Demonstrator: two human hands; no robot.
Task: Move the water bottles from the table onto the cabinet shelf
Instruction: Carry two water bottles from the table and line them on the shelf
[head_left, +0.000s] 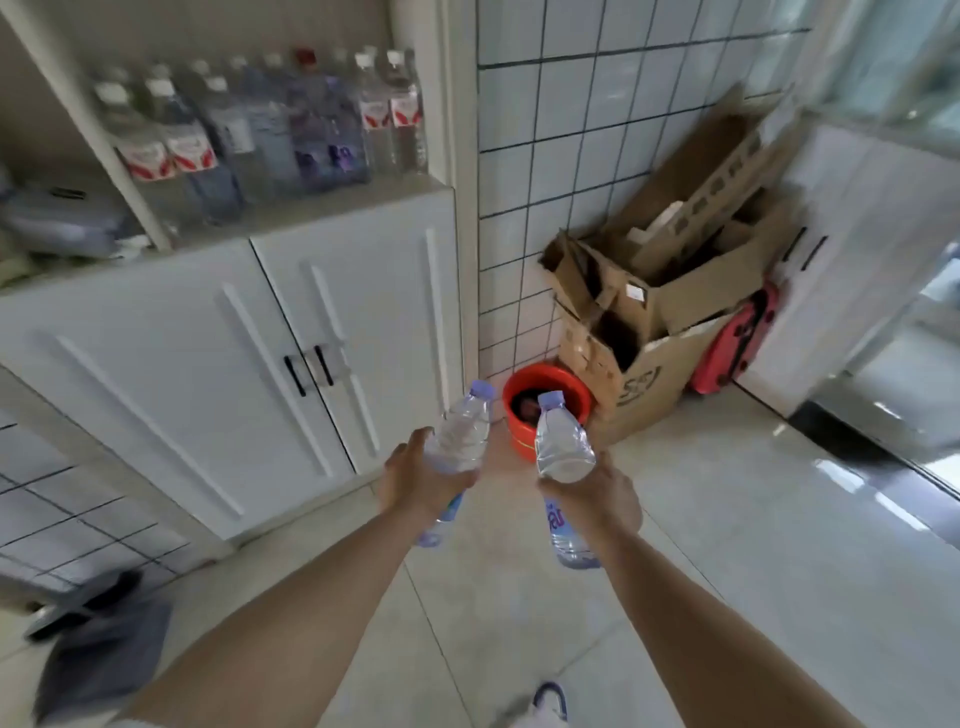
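I stand on a pale tiled floor (519, 597) with a clear water bottle in each hand, both arms stretched out in front of me. My left hand (415, 480) is wrapped around the middle of the left bottle (460, 436), which leans to the right, its pale purple cap up and its base below my wrist. My right hand (597, 493) grips the right bottle (563, 447) around its labelled waist; this one stands closer to upright, cap on top. The two bottles are near each other but not touching.

Ahead and to my left is the white cabinet (208, 338), its two lower doors closed. On the open shelf (332, 200) above them a crowded row of bottles (270, 130) already stands, some with red-and-white labels, some with purple ones; blur hides the finer detail.

In the corner against the white tiled wall (545, 130) sit a red bucket (524, 431), just behind my bottles from this angle, and a heap of cardboard boxes (665, 291) with something red (732, 348) propped beside it.
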